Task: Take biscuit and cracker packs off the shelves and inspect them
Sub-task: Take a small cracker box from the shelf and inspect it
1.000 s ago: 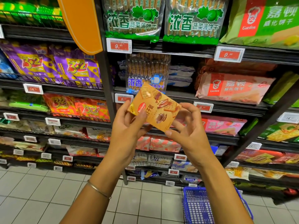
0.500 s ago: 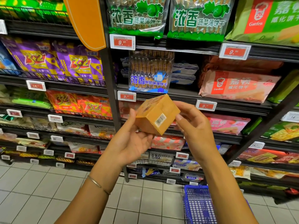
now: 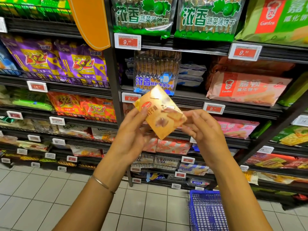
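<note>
Biscuit aisle, mid-inspection: I hold a small orange biscuit box tilted on one corner between my hands, just off the shelves and high above the tiled floor. I judge a drop the main risk, since the hold is edge-only and the glossy face is blurred, and the box would likely miss the blue basket low to the right. My left hand grips the lower left edge, thumb on the printed front and fingers behind, while my right hand pinches the right corner with curled fingertips, both forearms raised ahead.
</note>
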Tool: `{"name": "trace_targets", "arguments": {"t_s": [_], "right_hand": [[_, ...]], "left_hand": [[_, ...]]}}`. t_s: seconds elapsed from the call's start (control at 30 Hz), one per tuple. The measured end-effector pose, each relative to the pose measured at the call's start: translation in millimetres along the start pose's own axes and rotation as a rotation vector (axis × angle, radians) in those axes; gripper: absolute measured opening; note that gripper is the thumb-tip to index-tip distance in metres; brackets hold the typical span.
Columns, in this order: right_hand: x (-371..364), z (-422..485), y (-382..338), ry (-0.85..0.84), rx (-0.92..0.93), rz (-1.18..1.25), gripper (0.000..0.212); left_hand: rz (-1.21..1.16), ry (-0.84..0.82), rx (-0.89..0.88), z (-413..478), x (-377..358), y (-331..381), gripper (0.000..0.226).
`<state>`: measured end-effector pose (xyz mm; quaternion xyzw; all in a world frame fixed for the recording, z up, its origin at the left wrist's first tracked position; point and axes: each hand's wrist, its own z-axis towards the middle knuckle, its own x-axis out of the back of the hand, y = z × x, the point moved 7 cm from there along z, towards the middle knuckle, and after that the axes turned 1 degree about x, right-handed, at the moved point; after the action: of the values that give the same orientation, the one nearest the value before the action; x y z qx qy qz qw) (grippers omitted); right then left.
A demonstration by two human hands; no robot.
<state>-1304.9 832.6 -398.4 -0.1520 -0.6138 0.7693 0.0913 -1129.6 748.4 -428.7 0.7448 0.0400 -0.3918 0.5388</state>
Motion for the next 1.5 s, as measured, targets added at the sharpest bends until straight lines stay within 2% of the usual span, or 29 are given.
{"name": "trace_targets", "arguments": {"t_s": [0.1, 0.23, 0.37, 0.5, 0.57, 0.67, 0.73, 0.83, 1.0, 1.07, 1.2, 1.3, 1.43, 1.5], "right_hand": [[1.2, 0.8, 9.8, 0.021, -0.045, 0.005, 0.035], [4.1, 4.3, 2.2, 0.011, -0.010, -0.013, 0.043], [6.0, 14.0, -14.5, 0.001, 0.028, 0.041, 0.039], [13.7, 36.8, -51.7, 0.068, 0.080, -0.057, 0.042], [28.6, 52.4, -86.5, 0.112, 0.174, -0.086, 0.037], [51.1, 75.9, -157.3, 0.162, 0.369, -0.133, 0.048], [61.8, 89.6, -208.0, 0.183, 0.501, -0.177, 0.060], [69.3, 108.4, -276.1, 0.199, 0.675, -0.371, 0.075], [80.8, 139.5, -366.3, 0.242, 0.924, -0.618, 0.059], [87.1, 150.7, -396.3, 0.279, 1.008, -0.655, 0.062], [94.0, 178.2, -432.1, 0.330, 1.049, -0.708, 0.065], [91.6, 198.5, -441.2, 0.381, 1.033, -0.884, 0.066], [93.2, 219.5, -440.7, 0.479, 1.008, -1.092, 0.068], [94.5, 224.7, -435.6, 0.512, 0.992, -1.155, 0.069]], "left_hand": [[0.152, -0.074, -0.199, 2.0, -14.9, 26.8, 0.053], [0.260, -0.157, -0.284, 1.9, -36.6, 40.7, 0.066], [0.369, -0.086, -0.320, 13.3, -54.9, 48.7, 0.059], [0.468, -0.097, -0.398, 33.4, -108.3, 75.3, 0.047], [0.506, -0.129, -0.453, 45.6, -141.6, 96.8, 0.049], [0.551, -0.195, -0.522, 58.7, -197.4, 132.2, 0.051], [0.583, -0.224, -0.585, 65.3, -235.8, 155.7, 0.044], [0.592, -0.260, -0.705, 72.8, -291.6, 190.6, 0.026], [0.621, -0.276, -0.846, 83.1, -362.7, 238.0, 0.030], [0.682, -0.297, -0.936, 86.8, -385.8, 258.4, 0.028], [1.055, -0.168, -1.162, 98.9, -411.1, 303.5, 0.067], [1.378, 0.073, -1.309, 111.6, -414.1, 322.2, 0.070], [1.606, 0.238, -1.278, 131.6, -412.6, 325.0, 0.089], [1.735, 0.310, -1.269, 138.6, -412.0, 325.1, 0.085]]}}
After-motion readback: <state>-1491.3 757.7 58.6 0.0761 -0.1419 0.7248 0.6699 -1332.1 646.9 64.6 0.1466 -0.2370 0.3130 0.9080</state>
